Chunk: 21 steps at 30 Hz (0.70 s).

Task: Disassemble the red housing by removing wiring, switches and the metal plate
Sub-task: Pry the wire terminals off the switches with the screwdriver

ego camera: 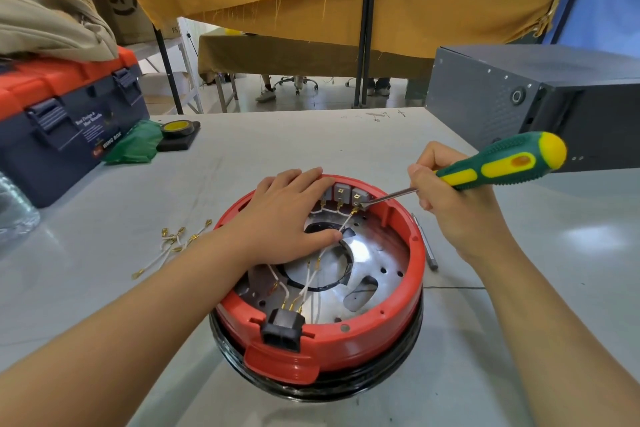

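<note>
Screwdriver tip at a switch terminal inside the red housing, both hands at work.

The red housing [363, 333] sits open side up on the grey table [104, 270], in the middle just in front of the person. The left hand [287, 215] lies flat across its far-left rim, fingers straight and close together, the thumb pressing a white wire [346, 224] against the metal plate [377, 253]. The right hand [450, 204] curls its fingers round the green-and-yellow screwdriver [502, 163], whose tip touches the brass terminal under the rightmost of three grey switches [343, 194] on the far wall. A black socket [282, 328] sits in the near rim with white wires running to it. Loose white wires [173, 246] lie on the table left of the housing, a grey metal tool [427, 246] lies to its right, and a blue-and-orange toolbox [69, 125] stands far left.
</note>
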Tool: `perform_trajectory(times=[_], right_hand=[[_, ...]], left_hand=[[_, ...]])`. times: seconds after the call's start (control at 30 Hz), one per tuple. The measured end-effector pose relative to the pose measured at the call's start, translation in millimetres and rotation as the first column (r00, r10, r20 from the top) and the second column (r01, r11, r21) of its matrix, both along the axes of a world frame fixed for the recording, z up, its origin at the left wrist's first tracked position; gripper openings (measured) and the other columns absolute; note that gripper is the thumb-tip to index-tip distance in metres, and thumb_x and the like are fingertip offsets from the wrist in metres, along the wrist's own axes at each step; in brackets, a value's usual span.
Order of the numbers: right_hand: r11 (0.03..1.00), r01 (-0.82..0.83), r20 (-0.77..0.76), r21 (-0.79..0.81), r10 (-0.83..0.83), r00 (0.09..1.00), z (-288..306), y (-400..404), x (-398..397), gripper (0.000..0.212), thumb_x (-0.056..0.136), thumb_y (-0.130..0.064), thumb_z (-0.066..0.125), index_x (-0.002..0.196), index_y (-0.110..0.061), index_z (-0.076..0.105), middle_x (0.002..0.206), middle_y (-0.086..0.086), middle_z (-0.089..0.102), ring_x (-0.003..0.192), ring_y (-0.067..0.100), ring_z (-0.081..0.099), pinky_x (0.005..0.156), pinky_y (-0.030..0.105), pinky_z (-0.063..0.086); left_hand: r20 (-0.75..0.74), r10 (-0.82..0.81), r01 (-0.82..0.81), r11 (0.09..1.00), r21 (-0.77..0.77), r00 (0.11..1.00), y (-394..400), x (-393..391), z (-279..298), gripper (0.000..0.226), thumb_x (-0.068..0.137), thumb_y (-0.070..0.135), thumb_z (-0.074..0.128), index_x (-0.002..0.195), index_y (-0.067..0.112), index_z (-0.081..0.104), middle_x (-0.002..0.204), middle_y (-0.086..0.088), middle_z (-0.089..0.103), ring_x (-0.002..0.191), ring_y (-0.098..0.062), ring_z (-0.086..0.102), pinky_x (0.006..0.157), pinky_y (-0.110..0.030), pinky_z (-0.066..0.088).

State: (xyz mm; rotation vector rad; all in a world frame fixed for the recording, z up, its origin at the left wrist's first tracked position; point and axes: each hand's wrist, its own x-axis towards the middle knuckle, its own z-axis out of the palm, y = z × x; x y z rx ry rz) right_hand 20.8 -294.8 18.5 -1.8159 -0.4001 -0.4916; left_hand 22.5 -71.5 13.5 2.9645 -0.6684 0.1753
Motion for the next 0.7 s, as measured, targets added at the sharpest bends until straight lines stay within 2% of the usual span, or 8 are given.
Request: perform_trajectory(times=[0.23,0.7], right_hand=[[0.994,0.013,-0.042,0.109,-0.009,0.999,-1.7,-0.2,5.9,0.026,0.076,-0.025,0.052,0.052,-0.022,0.043,0.045,-0.008,0.036,0.044,0.008,0.031,0.046,0.021,0.027],[0.981,0.049,-0.059,0.187,-0.038,0.998,-2.1,2.2,6.3,0.026,0.073,-0.021,0.051,0.049,-0.021,0.041,0.043,-0.007,0.033,0.043,0.010,0.029,0.042,0.018,0.026]], left_hand=[[-0.002,0.004,-0.004,1.000,0.005,1.000,-0.1,0.8,-0.6,0.080,0.083,0.067,0.039,0.149,0.032,0.012,0.159,0.006,0.010,0.144,-0.021,0.011,0.115,-0.043,0.013],[-0.003,0.008,-0.008,1.000,0.009,1.000,0.1,1.2,-1.7,0.081,0.082,0.068,0.039,0.149,0.033,0.011,0.159,0.007,0.009,0.144,-0.021,0.011,0.116,-0.042,0.013]])
